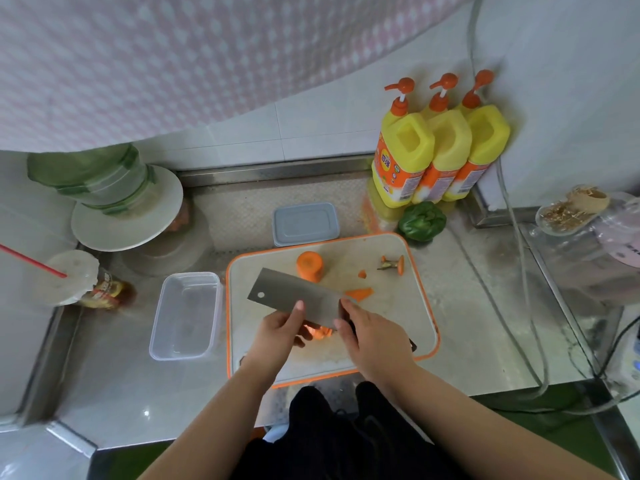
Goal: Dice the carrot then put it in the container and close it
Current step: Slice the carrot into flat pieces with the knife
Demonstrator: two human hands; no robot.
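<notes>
On the orange-rimmed cutting board (408, 317) my right hand (375, 336) grips the handle of a cleaver (294, 296), its blade tilted flat toward me. My left hand (280, 336) touches the blade with its thumb, fingers curled over cut carrot pieces (320, 332) underneath. A thick carrot stump (310, 265) stands upright at the board's far side. A carrot wedge (362, 292), a small bit (362, 274) and the carrot top (394, 263) lie to the right. The clear container (185, 315) sits open left of the board. Its grey lid (304, 223) lies behind the board.
Three yellow pump bottles (440, 150) stand at the back right with a green pepper (421, 220) in front. A white plate under a green-wrapped stack (128, 209) and a sealed cup with a red straw (69, 277) sit at left. A cable (519, 271) crosses the steel counter at right.
</notes>
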